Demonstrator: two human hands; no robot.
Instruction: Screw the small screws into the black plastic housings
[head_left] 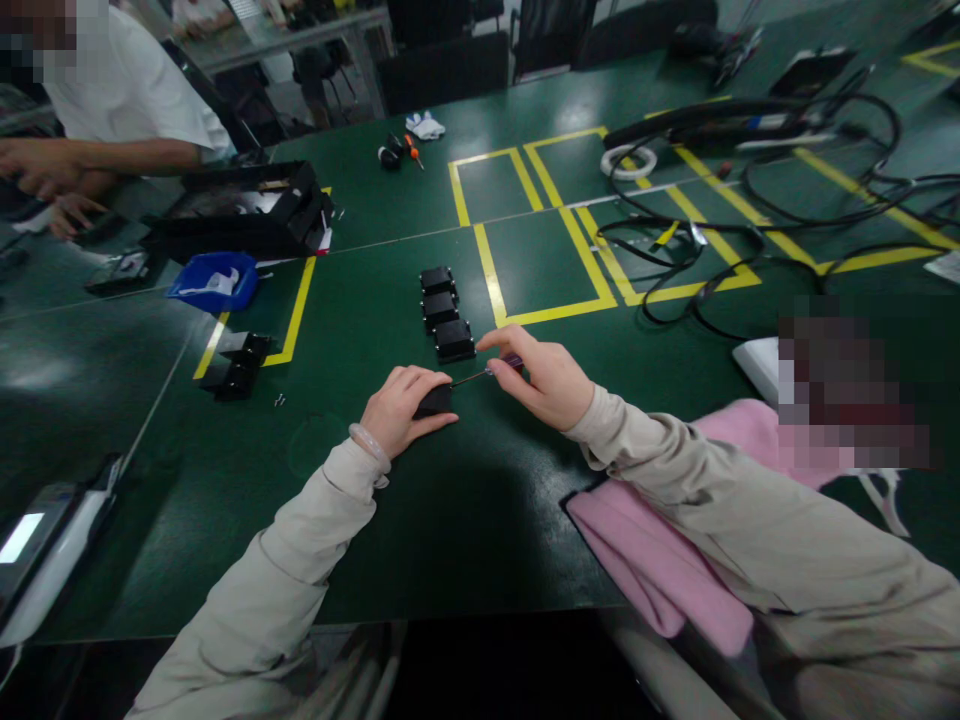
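My left hand (pixel 403 405) is closed over a small black box (pixel 435 401) and pins it to the green table (pixel 465 520). My right hand (pixel 541 376) pinches a screwdriver (pixel 495 371) with a dark handle. Its thin shaft points left and its tip meets the box's right side. Just beyond my hands, three similar black boxes (pixel 445 313) lie in a row.
A pink cloth (pixel 660 560) lies under my right forearm. Black parts (pixel 236 365) and tiny screws (pixel 279 400) sit at the left, with a blue tray (pixel 215 281) and a black case (pixel 240 212) behind. Black cables (pixel 757 200) sprawl at the right. Another person's arm (pixel 97 160) works at the far left.
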